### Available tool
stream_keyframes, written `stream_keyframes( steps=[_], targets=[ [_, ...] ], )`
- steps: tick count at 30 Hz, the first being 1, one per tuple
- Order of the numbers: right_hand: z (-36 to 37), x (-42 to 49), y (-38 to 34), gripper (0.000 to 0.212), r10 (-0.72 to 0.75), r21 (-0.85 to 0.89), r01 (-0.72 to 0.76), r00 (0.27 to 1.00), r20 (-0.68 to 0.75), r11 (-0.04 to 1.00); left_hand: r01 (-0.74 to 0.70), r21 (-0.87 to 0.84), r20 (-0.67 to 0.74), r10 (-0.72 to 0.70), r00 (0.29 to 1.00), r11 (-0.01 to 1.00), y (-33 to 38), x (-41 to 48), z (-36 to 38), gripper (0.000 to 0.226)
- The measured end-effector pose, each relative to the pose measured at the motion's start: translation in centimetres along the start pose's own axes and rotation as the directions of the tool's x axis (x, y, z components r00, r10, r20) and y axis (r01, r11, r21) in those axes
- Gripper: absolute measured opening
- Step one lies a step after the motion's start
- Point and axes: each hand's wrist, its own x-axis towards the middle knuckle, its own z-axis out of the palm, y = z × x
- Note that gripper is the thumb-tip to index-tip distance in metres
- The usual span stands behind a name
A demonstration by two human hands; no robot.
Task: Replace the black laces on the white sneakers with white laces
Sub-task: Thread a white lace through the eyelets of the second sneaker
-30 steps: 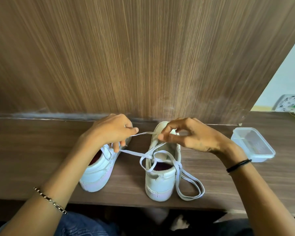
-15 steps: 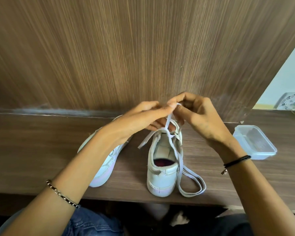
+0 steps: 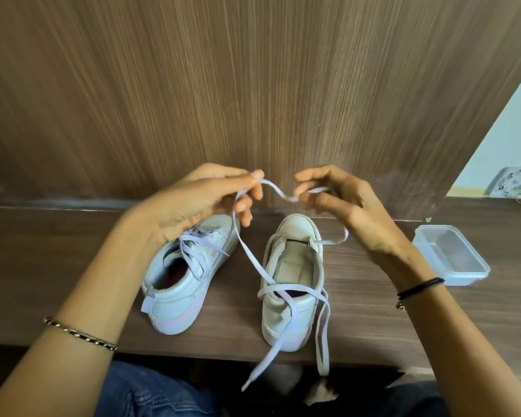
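Two white sneakers stand on the dark wooden shelf point(image 3: 57, 266), heels toward me. The left sneaker point(image 3: 187, 278) is laced in white. The right sneaker point(image 3: 292, 281) has bare eyelets, with one long white lace point(image 3: 253, 260) draped across its opening and hanging off the front edge. My left hand point(image 3: 199, 200) and my right hand point(image 3: 343, 203) are raised above the toes, each pinching the middle stretch of that lace, which sags between them. No black lace is visible.
A clear plastic container point(image 3: 451, 254) sits on the shelf to the right of my right wrist. A wood-grain panel point(image 3: 253, 85) rises right behind the shoes. My denim-clad knees point(image 3: 151, 392) are under the front edge.
My hands have moved apart and now hold the lace stretched between them. The lace's loose ends have dropped across the right sneaker's heel and over the shelf edge.
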Motion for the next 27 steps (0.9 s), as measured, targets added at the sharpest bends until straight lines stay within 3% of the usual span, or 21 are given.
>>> stream_keyframes(
  steps=[3, 6, 8, 10, 12, 14, 15, 17, 19, 22, 27],
  targets=[
    [1.8, 0.1, -0.5, 0.037, -0.015, 0.084, 0.006, 0.994, 0.111, 0.996, 0.035, 0.079, 0.106, -0.043, 0.993, 0.996, -0.5, 0.6, 1.7, 0.03],
    [2.3, 0.2, -0.4, 0.02, -0.023, -0.104, 0.029, 0.998, 0.058, 0.994, 0.055, 0.107, 0.12, -0.068, 0.99, 0.993, -0.7, 1.1, 2.1, 0.032],
    [1.7, 0.2, 0.3, 0.027, -0.033, -0.222, 0.02, 0.998, -0.055, 0.975, 0.088, 0.114, 0.108, -0.1, 0.989, 0.99, -0.9, 1.2, 1.9, 0.036],
    [1.0, 0.4, 1.0, 0.036, -0.049, -0.313, -0.039, 0.962, -0.269, 0.949, 0.123, 0.099, 0.086, -0.131, 0.988, 0.988, -1.2, 1.3, 1.5, 0.035],
    [-0.2, 0.6, 1.8, 0.038, -0.017, -0.39, -0.2, 0.873, -0.487, 0.899, 0.15, 0.074, 0.045, -0.154, 0.987, 0.986, -1.4, 1.4, 1.2, 0.034],
    [-1.3, 0.5, 2.5, 0.032, 0.026, -0.508, -0.374, 0.824, -0.567, 0.775, 0.162, 0.069, 0.009, -0.163, 0.987, 0.984, -1.4, 1.5, 1.1, 0.034],
    [-1.7, 0.4, 2.8, 0.025, 0.013, -0.581, -0.394, 0.835, -0.55, 0.712, 0.161, 0.072, 0.005, -0.162, 0.987, 0.984, -1.3, 1.5, 1.3, 0.033],
    [-1.5, 0.2, 2.5, 0.011, -0.046, -0.597, -0.247, 0.901, -0.432, 0.763, 0.153, 0.082, 0.024, -0.156, 0.987, 0.985, -1.0, 1.6, 1.9, 0.033],
    [0.0, 0.0, 1.3, 0.02, -0.046, -0.407, -0.057, 0.97, -0.239, 0.912, 0.132, 0.114, 0.048, -0.138, 0.989, 0.985, -0.7, 1.8, 2.8, 0.033],
    [2.5, 0.0, 0.0, 0.029, -0.044, -0.213, 0.047, 0.999, 0.018, 0.976, 0.104, 0.143, 0.027, -0.109, 0.994, 0.984, -0.4, 2.2, 3.9, 0.029],
    [2.8, 0.4, 0.6, 0.032, -0.127, -0.458, 0.074, 0.988, -0.085, 0.886, 0.137, 0.19, -0.004, -0.139, 0.99, 0.972, -0.9, 2.4, 3.6, 0.03]
  ],
)
